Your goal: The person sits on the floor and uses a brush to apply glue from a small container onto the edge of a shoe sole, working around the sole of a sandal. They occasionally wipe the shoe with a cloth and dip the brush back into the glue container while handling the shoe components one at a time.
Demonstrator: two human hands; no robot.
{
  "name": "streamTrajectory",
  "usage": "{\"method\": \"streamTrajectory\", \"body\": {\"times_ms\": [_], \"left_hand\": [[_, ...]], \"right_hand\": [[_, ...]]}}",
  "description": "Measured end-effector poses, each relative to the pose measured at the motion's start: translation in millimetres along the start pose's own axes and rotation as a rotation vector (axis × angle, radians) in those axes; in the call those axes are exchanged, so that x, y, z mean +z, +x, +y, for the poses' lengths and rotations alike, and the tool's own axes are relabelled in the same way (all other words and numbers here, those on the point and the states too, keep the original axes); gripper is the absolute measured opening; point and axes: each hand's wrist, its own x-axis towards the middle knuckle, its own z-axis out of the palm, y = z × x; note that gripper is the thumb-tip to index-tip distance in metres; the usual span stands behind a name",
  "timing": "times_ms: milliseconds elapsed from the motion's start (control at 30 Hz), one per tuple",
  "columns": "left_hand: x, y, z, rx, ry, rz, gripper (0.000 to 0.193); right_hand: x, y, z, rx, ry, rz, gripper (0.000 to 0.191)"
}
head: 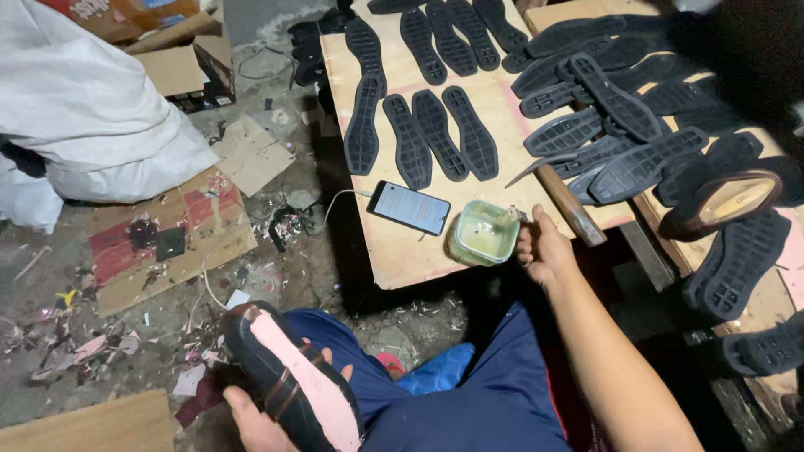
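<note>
Fingers of the left hand [255, 418] curl under a shoe [289, 377] resting on the lap, its long axis running upper-left to lower-right, pink insole up. The right hand [543, 249] pinches a brush [512, 219] at the tub [484, 232] on the board [394, 251].

A black shoe upper with pink insole [293, 381] lay sole-up, tilted; a pale green square plastic glue tub [483, 233] sat open near the wooden surface's [402, 251] edge.
</note>
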Motion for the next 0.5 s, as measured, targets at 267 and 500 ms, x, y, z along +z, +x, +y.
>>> {"method": "streamTrajectory", "body": {"times_ms": [267,500], "left_hand": [[-13,-12,8,0.03,0.218,0.387,0.1],[-13,-16,11,0.033,0.239,0.473,0.099]], "right_hand": [[-3,13,-22,-0.249,0.114,-0.253,0.028],[-16,4,-18,-0.92,-1.05,-0.163,0.021]]}}
